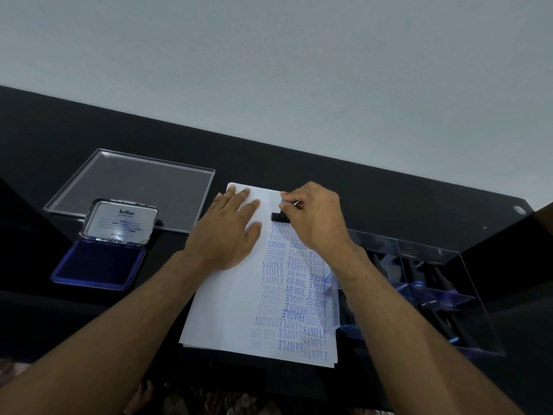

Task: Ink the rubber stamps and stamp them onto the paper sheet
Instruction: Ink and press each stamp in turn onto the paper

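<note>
Right hand (314,217) pinches a rubber stamp (279,216) by its blue-topped handle, grip clenched around it, stamp base down on the far end of the paper sheet (227,310), just above the topmost printed row. Left hand (230,229) lies flat, fingers straight and released, pressing the sheet's blank left half onto the black bench (45,139).

Risks, as I judge them:
- Stamp sits close to the row beneath; a small slip toward the person would overprint it. Several marks lower down already overlap.
- Tilted or uneven pressure would leave a faint or partial impression; some "FAX OUT" marks near the front edge look pale.
- Rocking the stamp on lift-off could smear wet ink.
- If the left hand eases off, the sheet, which seems to top a thin stack, may shift under the stamp.
- Little blank paper remains above the stamp; the next impression may run off the far edge.

Containers:
- Ink pad (98,265), left of the sheet, lid hinged up, dark blue pad exposed.
- Clear plastic lid or tray (134,184) behind the pad; nothing seen in it.
- Clear compartmented box (425,295) right of the sheet, touching its edge; holds dark stamps with blue parts, count unclear through glare.
</note>
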`<move>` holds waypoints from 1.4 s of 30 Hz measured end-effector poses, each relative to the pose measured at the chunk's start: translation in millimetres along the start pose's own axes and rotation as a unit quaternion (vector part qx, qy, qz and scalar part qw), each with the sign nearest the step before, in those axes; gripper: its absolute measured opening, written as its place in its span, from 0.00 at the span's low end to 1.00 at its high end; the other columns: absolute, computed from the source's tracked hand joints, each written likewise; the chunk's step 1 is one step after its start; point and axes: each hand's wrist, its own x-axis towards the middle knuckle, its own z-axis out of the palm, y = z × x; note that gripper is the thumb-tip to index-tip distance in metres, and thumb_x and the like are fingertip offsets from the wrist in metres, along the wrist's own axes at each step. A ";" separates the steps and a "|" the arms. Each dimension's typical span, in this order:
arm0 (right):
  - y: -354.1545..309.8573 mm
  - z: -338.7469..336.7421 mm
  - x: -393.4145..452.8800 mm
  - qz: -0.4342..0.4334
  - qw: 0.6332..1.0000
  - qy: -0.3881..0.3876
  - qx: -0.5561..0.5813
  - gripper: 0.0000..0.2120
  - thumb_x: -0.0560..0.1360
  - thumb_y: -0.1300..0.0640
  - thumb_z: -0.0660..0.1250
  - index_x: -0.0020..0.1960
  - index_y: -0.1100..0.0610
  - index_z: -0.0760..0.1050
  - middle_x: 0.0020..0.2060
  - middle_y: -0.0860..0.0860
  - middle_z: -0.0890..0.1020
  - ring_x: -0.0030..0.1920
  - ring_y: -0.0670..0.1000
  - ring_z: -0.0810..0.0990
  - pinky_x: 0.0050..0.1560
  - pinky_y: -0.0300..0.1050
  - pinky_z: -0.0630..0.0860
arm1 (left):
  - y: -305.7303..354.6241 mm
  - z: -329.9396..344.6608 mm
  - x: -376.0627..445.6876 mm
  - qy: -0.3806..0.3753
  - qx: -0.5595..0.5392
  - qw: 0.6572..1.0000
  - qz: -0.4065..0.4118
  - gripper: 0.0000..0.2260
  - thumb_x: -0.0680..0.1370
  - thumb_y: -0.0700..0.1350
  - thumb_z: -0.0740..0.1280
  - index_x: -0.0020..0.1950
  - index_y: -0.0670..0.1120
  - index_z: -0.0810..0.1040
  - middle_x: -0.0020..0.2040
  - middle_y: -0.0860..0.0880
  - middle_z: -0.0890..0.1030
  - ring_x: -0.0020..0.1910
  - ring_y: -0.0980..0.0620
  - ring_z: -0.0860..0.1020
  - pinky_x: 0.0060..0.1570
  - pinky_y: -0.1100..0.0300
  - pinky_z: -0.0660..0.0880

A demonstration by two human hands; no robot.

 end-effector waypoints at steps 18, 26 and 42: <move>-2.3 5.2 2.8 0.015 1.000 0.009 -0.004 0.11 0.77 0.55 0.69 0.59 0.55 0.82 0.53 0.49 0.82 0.44 0.43 0.76 0.51 0.32 0.71 | -2.0 3.4 0.4 0.004 0.000 1.000 0.002 0.36 0.78 0.64 0.39 0.80 0.49 0.63 0.81 0.47 0.58 0.81 0.45 0.50 0.79 0.47 0.49; -3.0 5.5 2.6 0.017 1.000 0.015 0.000 0.10 0.77 0.55 0.70 0.57 0.55 0.83 0.54 0.49 0.82 0.45 0.43 0.77 0.52 0.32 0.72 | -0.5 1.7 0.3 -0.002 0.003 1.000 0.000 0.37 0.77 0.65 0.38 0.80 0.50 0.62 0.82 0.47 0.57 0.81 0.45 0.50 0.80 0.46 0.50; -3.4 6.3 2.7 0.029 0.999 0.014 0.010 0.10 0.77 0.55 0.70 0.58 0.55 0.83 0.54 0.49 0.83 0.44 0.43 0.76 0.51 0.32 0.71 | -1.4 3.1 0.3 0.002 0.001 1.000 0.000 0.36 0.77 0.65 0.38 0.80 0.50 0.62 0.82 0.48 0.57 0.81 0.46 0.50 0.80 0.47 0.50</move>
